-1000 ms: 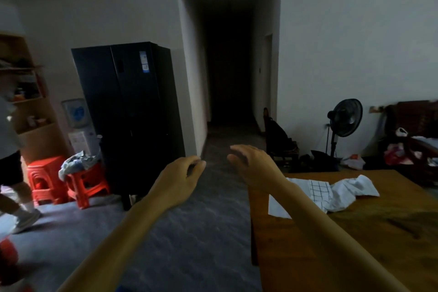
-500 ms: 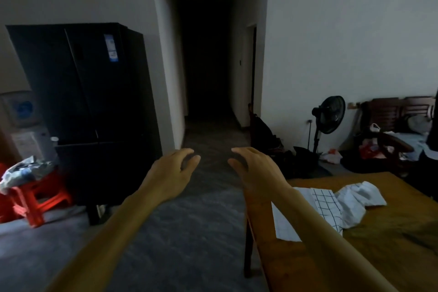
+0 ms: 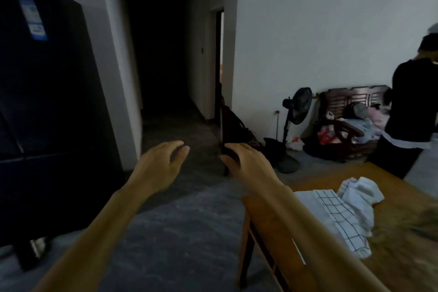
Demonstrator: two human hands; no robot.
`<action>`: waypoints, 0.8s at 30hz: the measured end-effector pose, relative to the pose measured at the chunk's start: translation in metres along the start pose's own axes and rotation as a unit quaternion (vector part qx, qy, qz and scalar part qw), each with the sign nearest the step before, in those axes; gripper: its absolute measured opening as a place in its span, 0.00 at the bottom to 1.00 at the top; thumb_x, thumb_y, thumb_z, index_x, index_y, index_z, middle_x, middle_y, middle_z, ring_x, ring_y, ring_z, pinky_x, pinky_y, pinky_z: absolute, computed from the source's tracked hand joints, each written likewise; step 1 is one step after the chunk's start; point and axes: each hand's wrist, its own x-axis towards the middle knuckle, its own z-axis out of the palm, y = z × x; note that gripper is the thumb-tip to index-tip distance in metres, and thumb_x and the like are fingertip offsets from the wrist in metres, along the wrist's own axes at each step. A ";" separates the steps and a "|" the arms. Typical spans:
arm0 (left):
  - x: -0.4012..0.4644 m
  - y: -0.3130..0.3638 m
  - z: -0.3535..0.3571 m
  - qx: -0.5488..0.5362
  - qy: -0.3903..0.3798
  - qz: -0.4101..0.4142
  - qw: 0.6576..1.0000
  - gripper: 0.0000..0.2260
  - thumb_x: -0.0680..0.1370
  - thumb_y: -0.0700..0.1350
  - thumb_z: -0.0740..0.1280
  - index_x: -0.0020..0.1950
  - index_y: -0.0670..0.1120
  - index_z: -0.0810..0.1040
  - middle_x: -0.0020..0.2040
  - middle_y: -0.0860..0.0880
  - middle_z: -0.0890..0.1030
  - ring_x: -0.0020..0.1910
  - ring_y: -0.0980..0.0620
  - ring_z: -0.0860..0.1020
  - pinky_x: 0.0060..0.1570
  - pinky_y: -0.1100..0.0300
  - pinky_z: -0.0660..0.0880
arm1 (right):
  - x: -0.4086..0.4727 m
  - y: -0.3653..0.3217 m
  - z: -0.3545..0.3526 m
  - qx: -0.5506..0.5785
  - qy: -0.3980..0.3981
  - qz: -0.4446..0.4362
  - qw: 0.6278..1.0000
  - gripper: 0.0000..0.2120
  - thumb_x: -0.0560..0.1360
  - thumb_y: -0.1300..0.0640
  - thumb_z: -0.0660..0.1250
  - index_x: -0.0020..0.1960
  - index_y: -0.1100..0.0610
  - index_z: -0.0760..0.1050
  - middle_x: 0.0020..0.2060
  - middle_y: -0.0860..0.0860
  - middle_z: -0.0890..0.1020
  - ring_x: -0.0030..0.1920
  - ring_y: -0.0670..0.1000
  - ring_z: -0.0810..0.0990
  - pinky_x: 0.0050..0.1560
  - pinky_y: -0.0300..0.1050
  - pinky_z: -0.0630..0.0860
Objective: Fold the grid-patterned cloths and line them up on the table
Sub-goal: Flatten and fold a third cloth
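- Since the earlier pictures the view has swung to the right: the black refrigerator point(image 3: 42, 106) now sits at the left border, more of the tabletop point(image 3: 403, 265) shows, and a standing person point(image 3: 407, 111) in dark clothes has come into sight at the right.
- Both hands hang in the air in front of the person, off the tabletop's left edge. The left hand point(image 3: 161, 166) and the right hand point(image 3: 248, 166) have loosely curved fingers and hold nothing.
- The grid-patterned cloths point(image 3: 343, 213) lie in a crumpled heap near the tabletop's far left corner, not folded.
- The folding seems not yet begun; the step in hand is probably the approach.
- Next, the hands must come down to the right and take one cloth by its edge.
- Bare wood shows to the right of the heap for lining up. The far edge is near the standing person.
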 end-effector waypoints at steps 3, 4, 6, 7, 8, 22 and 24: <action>0.046 -0.024 0.010 -0.009 -0.016 0.028 0.999 0.25 0.79 0.62 0.53 0.70 0.52 0.69 0.69 0.51 0.72 0.66 0.51 0.71 0.67 0.47 0.67 | 0.040 0.001 0.014 -0.010 0.007 0.016 1.000 0.24 0.80 0.42 0.58 0.72 0.52 0.67 0.67 0.50 0.74 0.62 0.51 0.75 0.61 0.49 0.73; 0.060 -0.031 0.016 -0.012 -0.022 0.036 0.999 0.25 0.79 0.62 0.53 0.70 0.51 0.69 0.69 0.51 0.72 0.66 0.51 0.71 0.66 0.47 0.67 | 0.052 0.004 0.020 -0.012 0.009 0.025 1.000 0.24 0.80 0.42 0.58 0.72 0.52 0.67 0.67 0.50 0.74 0.62 0.51 0.76 0.60 0.47 0.73; 0.090 -0.047 0.030 -0.016 -0.033 0.047 0.998 0.24 0.79 0.61 0.53 0.70 0.51 0.69 0.69 0.50 0.72 0.66 0.51 0.70 0.67 0.49 0.67 | 0.076 0.013 0.032 -0.017 0.009 0.043 0.999 0.24 0.80 0.42 0.58 0.73 0.52 0.66 0.67 0.50 0.74 0.63 0.51 0.75 0.59 0.44 0.72; 0.106 -0.054 0.038 -0.014 -0.038 0.052 0.998 0.24 0.79 0.61 0.53 0.70 0.50 0.69 0.69 0.50 0.72 0.67 0.51 0.70 0.67 0.50 0.66 | 0.088 0.020 0.039 -0.021 0.008 0.050 0.999 0.25 0.80 0.42 0.58 0.73 0.52 0.65 0.67 0.50 0.73 0.63 0.51 0.74 0.60 0.45 0.72; 0.121 -0.060 0.045 -0.012 -0.043 0.058 0.997 0.24 0.79 0.61 0.53 0.70 0.50 0.69 0.69 0.50 0.72 0.67 0.51 0.70 0.67 0.51 0.66 | 0.100 0.027 0.046 -0.025 0.008 0.055 0.998 0.25 0.80 0.42 0.58 0.73 0.52 0.65 0.68 0.50 0.73 0.64 0.52 0.74 0.61 0.46 0.72; 0.383 -0.059 0.150 0.000 -0.023 0.168 0.985 0.16 0.82 0.51 0.55 0.62 0.45 0.76 0.59 0.47 0.79 0.58 0.51 0.75 0.59 0.59 0.66 | 0.307 0.176 0.115 -0.056 0.079 0.098 0.990 0.24 0.81 0.44 0.57 0.72 0.55 0.68 0.68 0.54 0.73 0.71 0.55 0.66 0.71 0.52 0.63; 0.414 -0.061 0.170 -0.001 -0.044 0.174 0.984 0.18 0.81 0.52 0.56 0.65 0.46 0.75 0.62 0.47 0.78 0.60 0.49 0.74 0.62 0.55 0.67 | 0.329 0.193 0.120 -0.057 0.076 0.104 0.990 0.23 0.81 0.44 0.57 0.71 0.56 0.69 0.67 0.54 0.74 0.69 0.55 0.69 0.69 0.52 0.66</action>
